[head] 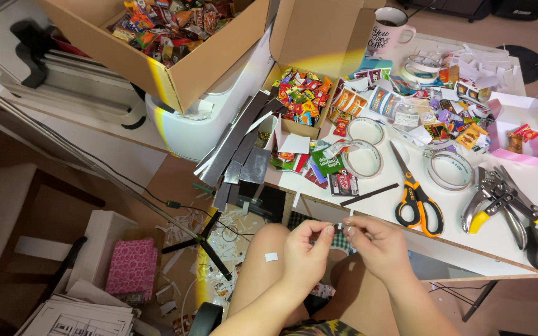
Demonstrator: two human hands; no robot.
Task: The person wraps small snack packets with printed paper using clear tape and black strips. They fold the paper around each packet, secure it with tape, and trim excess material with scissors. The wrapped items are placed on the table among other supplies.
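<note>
Both hands (342, 244) pinch tiny white scrap (339, 226) — scissors (416, 195) nearby.

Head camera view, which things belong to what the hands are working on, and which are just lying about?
In hand:
left hand
right hand
small white piece pinched between both

Lying about:
orange-handled scissors
tape rolls
yellow-handled pliers
mug
pink box
candy boxes

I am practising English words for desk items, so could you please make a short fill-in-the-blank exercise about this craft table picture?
1. The left hand and right hand pinch one tiny white ____ between their fingertips.
2. The scissors on the table have orange and ____ handles.
3. The mug at the far edge is ____ in colour.

Missing words: piece; black; pink
</note>
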